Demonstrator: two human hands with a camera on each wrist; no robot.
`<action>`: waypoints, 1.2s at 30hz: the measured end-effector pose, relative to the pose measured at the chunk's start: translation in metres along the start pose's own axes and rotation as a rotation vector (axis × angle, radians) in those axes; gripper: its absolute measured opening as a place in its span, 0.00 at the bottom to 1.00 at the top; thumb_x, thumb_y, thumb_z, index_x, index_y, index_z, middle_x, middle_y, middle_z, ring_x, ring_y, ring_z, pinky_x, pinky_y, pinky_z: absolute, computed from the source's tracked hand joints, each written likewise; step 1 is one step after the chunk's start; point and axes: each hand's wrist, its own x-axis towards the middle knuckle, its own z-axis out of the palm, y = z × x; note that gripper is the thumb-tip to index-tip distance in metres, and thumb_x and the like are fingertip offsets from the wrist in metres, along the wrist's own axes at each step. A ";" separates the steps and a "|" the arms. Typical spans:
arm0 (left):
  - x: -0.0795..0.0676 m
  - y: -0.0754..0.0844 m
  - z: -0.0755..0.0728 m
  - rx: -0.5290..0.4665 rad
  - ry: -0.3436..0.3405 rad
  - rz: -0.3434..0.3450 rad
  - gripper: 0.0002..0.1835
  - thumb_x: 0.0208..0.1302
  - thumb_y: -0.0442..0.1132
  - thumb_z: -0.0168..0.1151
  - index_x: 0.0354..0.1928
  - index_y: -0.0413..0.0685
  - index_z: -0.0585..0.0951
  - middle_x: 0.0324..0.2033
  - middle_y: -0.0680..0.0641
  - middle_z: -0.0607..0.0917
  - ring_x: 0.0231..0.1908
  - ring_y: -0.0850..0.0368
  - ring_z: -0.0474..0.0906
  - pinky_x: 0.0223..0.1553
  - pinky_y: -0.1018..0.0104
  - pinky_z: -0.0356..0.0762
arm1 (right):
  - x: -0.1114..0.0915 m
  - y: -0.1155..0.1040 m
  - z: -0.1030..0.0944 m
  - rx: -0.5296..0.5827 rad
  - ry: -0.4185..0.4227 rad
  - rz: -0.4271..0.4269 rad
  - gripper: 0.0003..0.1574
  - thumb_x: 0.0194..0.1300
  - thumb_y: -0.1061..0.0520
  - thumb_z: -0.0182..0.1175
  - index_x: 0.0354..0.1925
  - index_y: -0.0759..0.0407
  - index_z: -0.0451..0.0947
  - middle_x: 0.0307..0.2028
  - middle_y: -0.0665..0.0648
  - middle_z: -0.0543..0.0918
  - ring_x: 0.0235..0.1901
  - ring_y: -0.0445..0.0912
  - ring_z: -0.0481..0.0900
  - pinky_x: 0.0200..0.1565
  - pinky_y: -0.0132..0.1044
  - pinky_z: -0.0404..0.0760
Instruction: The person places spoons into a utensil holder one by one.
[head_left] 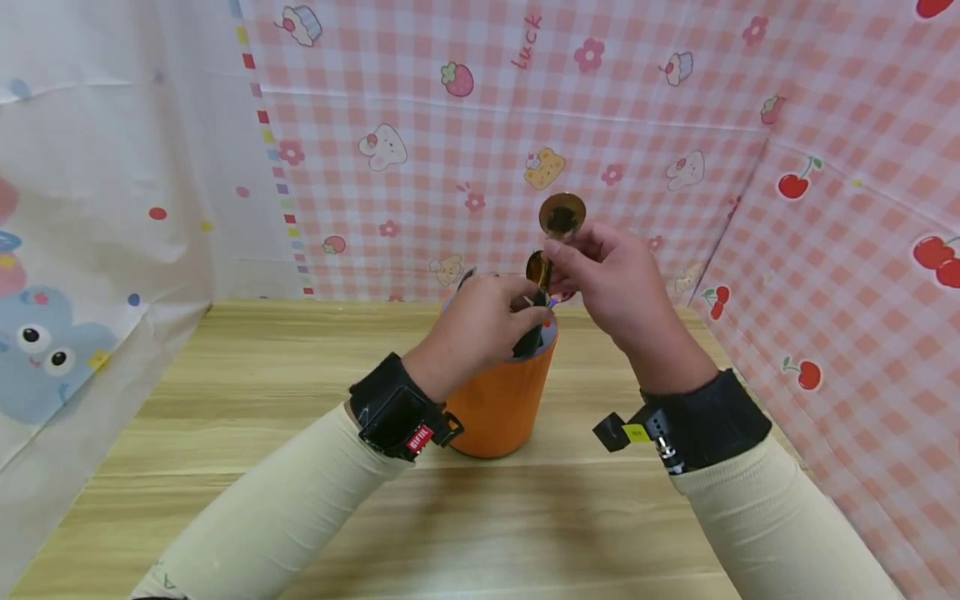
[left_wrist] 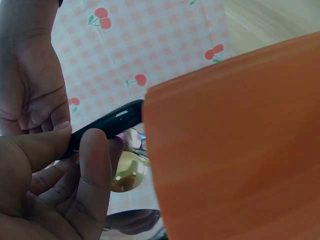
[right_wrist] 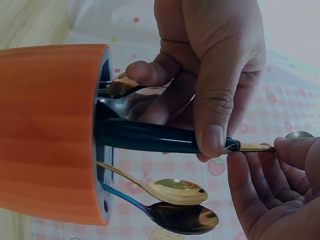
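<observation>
A large spoon with a dark green handle [right_wrist: 155, 136] and a gold neck stands with its handle's lower end inside an orange container [head_left: 498, 408]. Its round bowl [head_left: 562, 215] rises above the rim. My left hand [head_left: 483, 321] pinches the upper part of the green handle between thumb and fingers, just over the opening. Higher up, my right hand [head_left: 618, 287] pinches the gold neck below the bowl. Beside the handle, a gold spoon [right_wrist: 177, 191] and a spoon with an iridescent stem [right_wrist: 185, 218] lean out of the container. The handle's lower tip is hidden inside.
Another gold utensil [right_wrist: 122, 86] and a silvery one [right_wrist: 140, 102] stick out near the left hand's fingers. The container stands on a wood-grain table [head_left: 322, 500]. Behind it hangs a pink checked cloth [head_left: 450, 167], with more checked cloth at the right and white cloth [head_left: 150, 133] at the left.
</observation>
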 end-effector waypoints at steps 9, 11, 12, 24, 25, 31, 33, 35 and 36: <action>0.001 -0.004 -0.001 -0.003 -0.001 -0.056 0.09 0.67 0.46 0.63 0.42 0.50 0.84 0.34 0.51 0.85 0.27 0.60 0.80 0.24 0.69 0.79 | 0.002 0.005 0.005 0.002 -0.009 -0.007 0.19 0.70 0.47 0.60 0.46 0.62 0.78 0.35 0.61 0.83 0.34 0.49 0.84 0.40 0.42 0.84; 0.000 -0.006 -0.001 0.009 0.002 -0.059 0.07 0.67 0.46 0.64 0.40 0.51 0.83 0.34 0.51 0.85 0.26 0.61 0.80 0.23 0.69 0.78 | 0.002 0.007 0.006 -0.009 -0.020 -0.003 0.19 0.70 0.48 0.60 0.46 0.63 0.78 0.35 0.61 0.83 0.34 0.49 0.85 0.41 0.43 0.84; -0.001 -0.007 -0.001 0.019 0.004 -0.056 0.07 0.67 0.46 0.64 0.40 0.52 0.83 0.35 0.52 0.85 0.25 0.61 0.79 0.23 0.69 0.78 | 0.002 0.008 0.007 -0.016 -0.026 -0.001 0.18 0.70 0.48 0.60 0.46 0.63 0.78 0.35 0.62 0.83 0.34 0.49 0.85 0.42 0.43 0.84; -0.010 -0.013 -0.003 -0.101 -0.004 -0.164 0.09 0.67 0.45 0.64 0.42 0.49 0.84 0.36 0.51 0.84 0.21 0.59 0.81 0.23 0.67 0.80 | -0.002 0.024 0.004 -0.104 0.018 0.010 0.20 0.68 0.47 0.62 0.52 0.58 0.78 0.46 0.58 0.82 0.43 0.47 0.79 0.46 0.41 0.79; -0.011 -0.014 -0.003 -0.107 0.000 -0.161 0.08 0.67 0.45 0.64 0.41 0.49 0.84 0.36 0.51 0.85 0.21 0.59 0.81 0.23 0.67 0.80 | -0.003 0.025 0.003 -0.112 0.023 0.008 0.19 0.68 0.48 0.62 0.51 0.57 0.79 0.45 0.58 0.82 0.43 0.47 0.78 0.46 0.42 0.78; -0.017 -0.018 -0.006 -0.129 0.015 -0.159 0.07 0.66 0.45 0.65 0.39 0.50 0.84 0.35 0.52 0.85 0.23 0.58 0.82 0.25 0.66 0.81 | -0.011 0.029 -0.001 -0.163 0.042 -0.007 0.15 0.69 0.49 0.61 0.49 0.56 0.79 0.42 0.56 0.82 0.43 0.47 0.77 0.47 0.42 0.78; -0.019 -0.019 -0.007 -0.142 0.011 -0.173 0.07 0.66 0.45 0.65 0.40 0.50 0.83 0.36 0.52 0.85 0.24 0.58 0.82 0.26 0.66 0.81 | -0.014 0.031 -0.003 -0.165 0.054 0.007 0.15 0.70 0.49 0.60 0.49 0.55 0.79 0.43 0.56 0.81 0.44 0.47 0.77 0.49 0.43 0.78; -0.022 -0.020 -0.008 -0.147 0.012 -0.182 0.08 0.67 0.45 0.64 0.41 0.51 0.83 0.36 0.53 0.85 0.25 0.58 0.82 0.28 0.66 0.82 | -0.017 0.033 -0.004 -0.170 0.066 0.026 0.15 0.70 0.48 0.60 0.49 0.54 0.78 0.44 0.56 0.80 0.44 0.48 0.76 0.50 0.43 0.78; -0.023 -0.021 -0.009 -0.152 0.017 -0.182 0.08 0.67 0.46 0.64 0.41 0.51 0.83 0.36 0.53 0.85 0.25 0.57 0.82 0.28 0.65 0.82 | -0.018 0.034 -0.004 -0.168 0.067 0.034 0.14 0.70 0.49 0.60 0.49 0.54 0.78 0.43 0.56 0.80 0.44 0.48 0.76 0.50 0.43 0.78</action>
